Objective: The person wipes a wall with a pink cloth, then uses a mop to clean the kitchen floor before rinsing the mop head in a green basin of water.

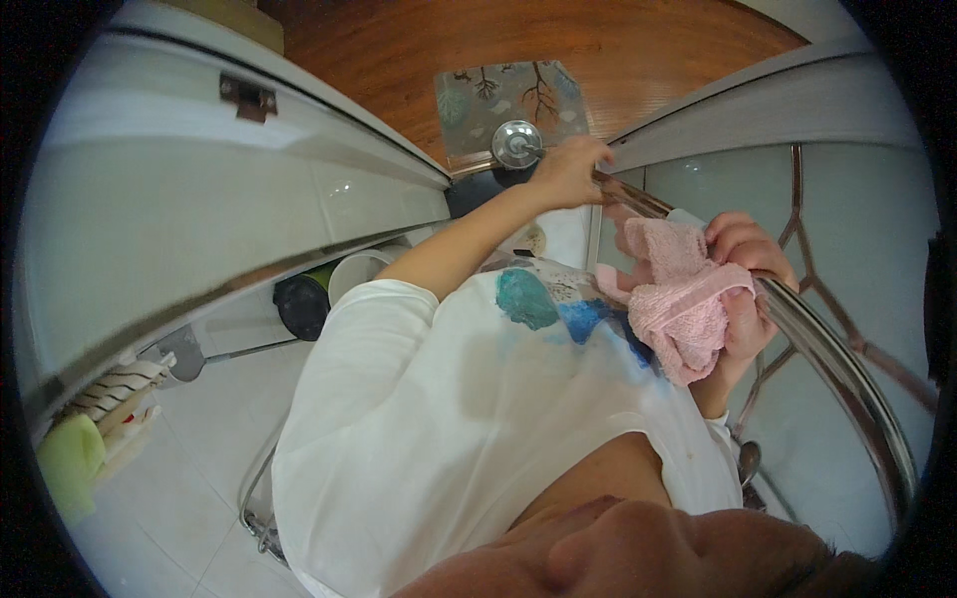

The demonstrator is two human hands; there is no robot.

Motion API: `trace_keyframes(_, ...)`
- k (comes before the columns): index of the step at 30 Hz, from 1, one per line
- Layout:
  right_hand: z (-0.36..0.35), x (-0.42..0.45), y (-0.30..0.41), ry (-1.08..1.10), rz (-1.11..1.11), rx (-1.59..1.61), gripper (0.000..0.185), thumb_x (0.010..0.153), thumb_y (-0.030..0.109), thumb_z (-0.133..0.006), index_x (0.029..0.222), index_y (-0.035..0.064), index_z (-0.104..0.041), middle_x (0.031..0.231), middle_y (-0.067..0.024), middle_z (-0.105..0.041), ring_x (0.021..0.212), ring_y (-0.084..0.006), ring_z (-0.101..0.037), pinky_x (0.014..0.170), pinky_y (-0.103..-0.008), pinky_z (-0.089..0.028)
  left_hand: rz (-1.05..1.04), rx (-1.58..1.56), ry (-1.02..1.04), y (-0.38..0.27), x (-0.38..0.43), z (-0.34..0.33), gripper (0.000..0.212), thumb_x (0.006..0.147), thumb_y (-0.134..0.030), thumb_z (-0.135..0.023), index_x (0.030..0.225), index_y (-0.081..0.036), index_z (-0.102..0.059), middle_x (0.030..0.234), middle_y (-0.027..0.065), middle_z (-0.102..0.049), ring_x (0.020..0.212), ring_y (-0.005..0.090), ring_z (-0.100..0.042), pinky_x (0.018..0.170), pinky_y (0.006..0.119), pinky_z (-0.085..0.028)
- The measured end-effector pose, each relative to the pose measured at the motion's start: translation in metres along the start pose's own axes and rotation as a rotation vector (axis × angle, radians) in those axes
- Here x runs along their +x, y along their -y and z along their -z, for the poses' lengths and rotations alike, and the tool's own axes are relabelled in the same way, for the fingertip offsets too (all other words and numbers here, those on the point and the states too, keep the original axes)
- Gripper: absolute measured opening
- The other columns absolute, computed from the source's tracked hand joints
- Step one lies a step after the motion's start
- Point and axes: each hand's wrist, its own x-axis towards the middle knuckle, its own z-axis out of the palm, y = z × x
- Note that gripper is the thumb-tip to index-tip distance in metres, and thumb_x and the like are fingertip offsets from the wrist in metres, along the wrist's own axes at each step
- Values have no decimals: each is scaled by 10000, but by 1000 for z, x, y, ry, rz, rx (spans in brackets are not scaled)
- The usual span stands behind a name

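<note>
My right hand [748, 276] grips a bunched pink terry cloth [684, 299] against a curved, shiny metal rail [819, 347]. Its fingers reach over the rail, and folds of cloth hang on the near side. Farther along, my left hand [570, 178] closes around the rail's far stretch. Just past it, a short metal neck leads to a round chrome fitting [516, 142]. My left palm and the metal inside it are hidden.
Glass panels [733, 176] with metal trim stand to the right, tiled wall [187, 217] to the left. Ahead, a patterned mat [478, 105] lies on wood flooring [374, 67]. A dark bin-like container [303, 303], a green cloth [71, 463] and a chrome fixture [262, 523] are at left.
</note>
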Motion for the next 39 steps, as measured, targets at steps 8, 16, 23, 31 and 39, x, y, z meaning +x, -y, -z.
trace_keyframes(8, 63, 44, -94, -206, 63, 57, 181, 669, 130, -582, 739, -16, -501, 669, -132, -502, 643, -247, -465, 635, -353, -395, 1011, -832, -466, 117, 82, -125, 290, 755, 89, -476, 1038, 25, -473, 972, 160, -529, 807, 246, -568, 650, 351, -494)
trace_keyframes(16, 82, 106, -105, -74, 9, -151, 189, 712, 126, -618, 742, -27, -511, 720, -143, -551, 720, -266, -522, 713, -398, -427, 1066, -1593, -547, 76, 192, -94, 183, 826, -96, -529, 925, 38, -454, 845, 159, -548, 738, 275, -576, 661, 370, -495)
trace_keyframes(23, 119, 191, -156, -132, -168, -94, 123, 749, 69, -583, 745, -21, -500, 751, -134, -542, 818, -290, -514, 798, -425, -401, 1108, -1779, -331, 109, 296, -79, 170, 857, -129, -510, 931, 7, -440, 889, 142, -518, 798, 264, -543, 677, 420, -495)
trace_keyframes(31, 173, 235, -164, -314, -222, -111, 230, 722, 159, -611, 666, 2, -452, 693, -117, -482, 767, -289, -480, 724, -388, -382, 1148, -1744, -175, 104, 377, -90, 200, 839, -68, -490, 967, 48, -389, 933, 155, -473, 827, 285, -529, 715, 494, -486)
trace_keyframes(39, 88, 131, -105, -450, -91, -125, 264, 716, 196, -632, 663, -2, -466, 676, -119, -474, 739, -284, -467, 702, -382, -380, 1258, -1499, 90, 64, 259, -75, 181, 824, -129, -523, 932, 3, -461, 848, 140, -524, 739, 277, -561, 608, 432, -523)
